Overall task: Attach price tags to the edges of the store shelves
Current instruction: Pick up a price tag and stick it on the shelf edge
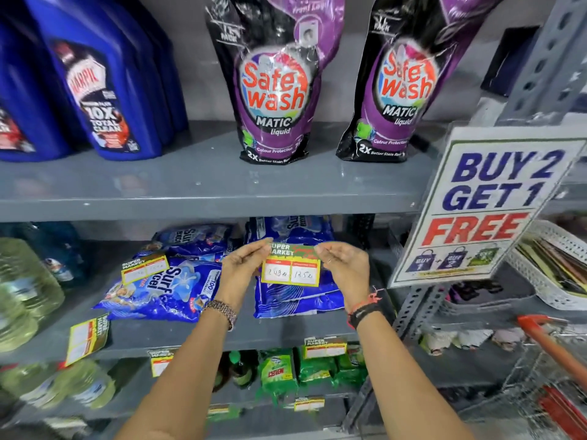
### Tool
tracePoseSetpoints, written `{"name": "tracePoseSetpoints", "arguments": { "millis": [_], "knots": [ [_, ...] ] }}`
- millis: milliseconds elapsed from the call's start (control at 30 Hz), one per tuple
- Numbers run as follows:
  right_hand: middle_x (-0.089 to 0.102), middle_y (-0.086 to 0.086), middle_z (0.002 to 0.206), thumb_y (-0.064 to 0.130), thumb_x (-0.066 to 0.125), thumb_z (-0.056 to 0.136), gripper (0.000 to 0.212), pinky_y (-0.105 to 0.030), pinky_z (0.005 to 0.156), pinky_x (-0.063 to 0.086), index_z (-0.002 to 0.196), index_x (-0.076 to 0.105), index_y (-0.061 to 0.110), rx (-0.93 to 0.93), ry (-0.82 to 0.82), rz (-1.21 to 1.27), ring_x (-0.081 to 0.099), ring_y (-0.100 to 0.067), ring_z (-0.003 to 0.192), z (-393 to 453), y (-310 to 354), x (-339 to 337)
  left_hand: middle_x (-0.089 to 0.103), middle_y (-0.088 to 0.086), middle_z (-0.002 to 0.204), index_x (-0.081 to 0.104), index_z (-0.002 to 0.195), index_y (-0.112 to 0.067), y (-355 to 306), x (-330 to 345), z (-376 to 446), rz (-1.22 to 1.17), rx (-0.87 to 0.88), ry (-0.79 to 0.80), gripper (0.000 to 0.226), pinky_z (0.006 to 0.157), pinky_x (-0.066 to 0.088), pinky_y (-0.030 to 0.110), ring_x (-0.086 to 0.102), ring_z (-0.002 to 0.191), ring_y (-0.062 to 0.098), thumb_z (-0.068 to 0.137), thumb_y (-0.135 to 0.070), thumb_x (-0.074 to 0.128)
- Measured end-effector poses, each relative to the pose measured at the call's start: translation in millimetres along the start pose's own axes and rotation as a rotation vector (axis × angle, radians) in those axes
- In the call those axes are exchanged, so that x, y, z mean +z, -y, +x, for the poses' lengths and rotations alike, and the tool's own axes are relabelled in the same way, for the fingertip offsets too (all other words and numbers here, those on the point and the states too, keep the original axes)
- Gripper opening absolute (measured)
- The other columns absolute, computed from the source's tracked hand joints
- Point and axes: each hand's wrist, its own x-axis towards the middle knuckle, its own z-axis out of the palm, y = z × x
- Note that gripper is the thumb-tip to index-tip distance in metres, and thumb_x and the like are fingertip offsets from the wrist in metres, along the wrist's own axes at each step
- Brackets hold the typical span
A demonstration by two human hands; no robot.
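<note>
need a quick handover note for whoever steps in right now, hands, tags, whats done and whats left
Left hand and right hand: both pinch one price tag by its top corners, held in the air below the upper shelf edge.
Done: tags hang on the middle shelf edge, at left and right, plus more lower down. One loose tag lies on the Surf Excel pack.
Left: the upper shelf edge under the Safe Wash pouches shows no tag; the held one probably goes there.
</note>
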Motion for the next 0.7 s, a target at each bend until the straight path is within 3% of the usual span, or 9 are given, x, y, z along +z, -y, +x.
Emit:
{"name": "tracePoseSetpoints", "arguments": {
  "millis": [100,200,333,433,533,700],
  "knots": [
    [0.073,-0.01,0.079,0.011,0.071,0.078,0.007,-0.034,0.065,0.057,0.077,0.07,0.017,-0.012,-0.025,0.001,0.068,-0.022,0.074,-10,11,1,0.071,0.011,0.104,0.071,0.099,-0.018,-13,-2,-9,0.018,0.037,-0.008,0.017,0.065,0.053,0.024,0.064,0.088,0.018,0.084,-0.016,0.064],
    [0.074,-0.006,0.078,0.013,0.071,0.078,0.016,-0.036,0.068,0.057,0.069,0.069,0.026,-0.041,-0.035,-0.021,0.069,-0.021,0.074,-18,18,-1,0.074,0.008,0.091,0.073,0.091,-0.019,-24,0,-20,0.051,0.062,-0.036,0.011,0.062,0.051,0.025,0.065,0.079,0.016,0.082,-0.019,0.067],
    [0.072,0.003,0.075,0.011,0.071,0.078,0.016,-0.018,0.065,0.053,0.072,0.067,0.025,-0.169,-0.096,-0.014,0.067,-0.012,0.072,-35,40,-13,0.074,-0.009,0.067,0.073,0.082,-0.017,-41,10,-37,0.074,0.159,-0.027,0.006,0.05,0.047,0.014,0.064,0.062,0.001,0.079,-0.013,0.069],
    [0.071,0.004,0.075,0.01,0.07,0.078,0.019,-0.019,0.067,0.054,0.073,0.065,0.027,-0.299,-0.153,0.013,0.066,-0.009,0.071,-43,63,-27,0.075,-0.008,0.068,0.074,0.08,-0.018,-62,23,-48,0.131,0.288,0.008,0.006,0.051,0.049,0.014,0.067,0.064,0.003,0.074,-0.015,0.073],
    [0.069,0.008,0.073,0.008,0.07,0.078,0.023,-0.011,0.064,0.05,0.071,0.064,0.029,-0.406,-0.212,-0.008,0.064,0.0,0.067,-41,88,-37,0.075,-0.011,0.072,0.075,0.078,-0.024,-85,37,-48,0.258,0.42,-0.021,0.006,0.056,0.054,0.018,0.069,0.065,0.006,0.071,-0.023,0.077],
    [0.066,0.01,0.068,0.011,0.07,0.079,0.025,-0.005,0.057,0.046,0.068,0.061,0.032,-0.47,-0.316,-0.072,0.061,0.005,0.06,-29,105,-43,0.073,-0.014,0.07,0.072,0.072,-0.035,-106,54,-41,0.482,0.524,-0.066,0.004,0.064,0.057,0.021,0.068,0.064,0.001,0.072,-0.033,0.076]
  ]
}}
